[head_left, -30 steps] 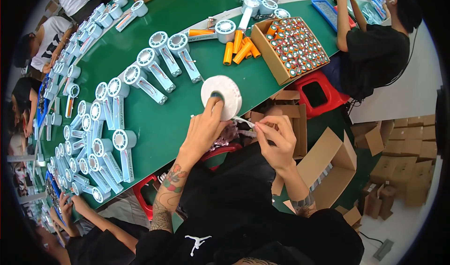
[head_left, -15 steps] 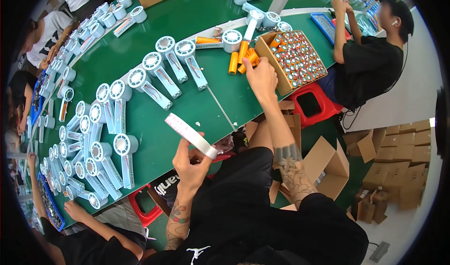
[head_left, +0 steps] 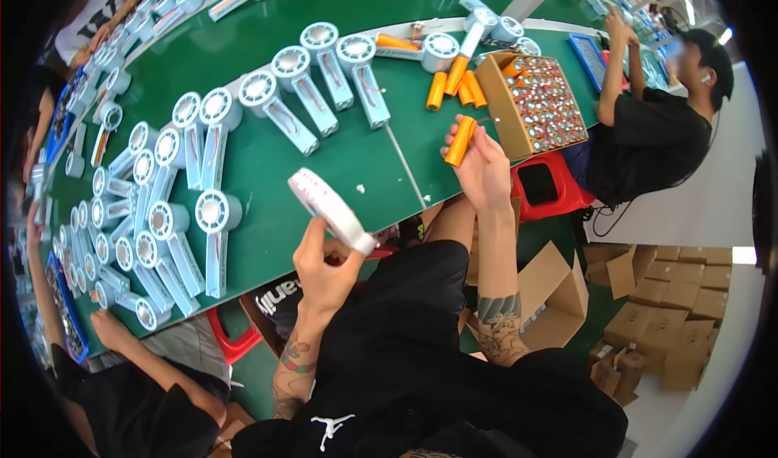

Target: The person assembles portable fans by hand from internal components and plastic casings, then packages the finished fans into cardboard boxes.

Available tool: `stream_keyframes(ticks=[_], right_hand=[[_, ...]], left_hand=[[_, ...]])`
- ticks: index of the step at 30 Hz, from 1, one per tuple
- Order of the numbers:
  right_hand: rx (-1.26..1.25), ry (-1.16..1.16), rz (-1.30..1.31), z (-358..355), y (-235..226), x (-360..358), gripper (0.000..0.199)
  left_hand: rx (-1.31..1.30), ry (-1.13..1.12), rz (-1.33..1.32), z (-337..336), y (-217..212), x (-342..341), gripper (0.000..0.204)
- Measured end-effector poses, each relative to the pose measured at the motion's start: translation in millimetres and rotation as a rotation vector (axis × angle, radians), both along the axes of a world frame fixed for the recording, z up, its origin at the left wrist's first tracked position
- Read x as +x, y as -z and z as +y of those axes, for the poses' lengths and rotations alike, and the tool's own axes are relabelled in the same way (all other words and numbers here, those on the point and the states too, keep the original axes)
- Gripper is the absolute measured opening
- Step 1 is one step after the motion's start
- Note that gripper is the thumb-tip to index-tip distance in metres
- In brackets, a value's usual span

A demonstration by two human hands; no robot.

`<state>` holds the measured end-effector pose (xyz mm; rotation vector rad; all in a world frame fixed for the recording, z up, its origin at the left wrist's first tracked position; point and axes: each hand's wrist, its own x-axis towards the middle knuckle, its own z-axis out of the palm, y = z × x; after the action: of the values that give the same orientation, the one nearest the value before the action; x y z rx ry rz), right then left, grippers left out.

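Observation:
My left hand point(head_left: 326, 268) pinches a roll of white tape point(head_left: 320, 203) by its near edge, holding it tilted above the green table's front edge. My right hand point(head_left: 486, 174) is turned palm up, with an orange cylindrical battery point(head_left: 461, 140) held across its fingers. Just beyond that hand, several loose orange batteries point(head_left: 436, 91) lie on the table. To its right stands a cardboard box point(head_left: 504, 106) packed with upright orange batteries point(head_left: 545, 93) whose wired ends show. A pale blue handheld fan point(head_left: 441, 51) lies behind the loose batteries.
Many pale blue handheld fans point(head_left: 217, 212) lie across the left and middle of the green table point(head_left: 267, 170). A red stool point(head_left: 539, 187) and an open carton point(head_left: 551, 296) are at my right. Co-workers sit on both sides; one person point(head_left: 656, 110) works at the far right.
My right hand has come back from the loose batteries, turned palm up, and now holds one orange battery. The left hand still holds the tape roll. The whole view has shifted slightly.

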<state>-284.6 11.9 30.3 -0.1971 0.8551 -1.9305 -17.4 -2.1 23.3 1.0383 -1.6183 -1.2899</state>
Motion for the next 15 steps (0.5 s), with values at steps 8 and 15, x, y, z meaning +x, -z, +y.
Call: stream_keyframes(ticks=[8,15], right_hand=[[0.304,-0.198,0.704,35.8,-60.1,80.2,0.024],[0.337,-0.399,1.254,23.2,-101.8,111.8,0.019]], left_hand=[[-0.052,-0.092,-0.156,-2.0,-5.4,0.1,0.043],[-0.155,-0.030,-0.167,-4.0,-1.6,5.1,0.041]])
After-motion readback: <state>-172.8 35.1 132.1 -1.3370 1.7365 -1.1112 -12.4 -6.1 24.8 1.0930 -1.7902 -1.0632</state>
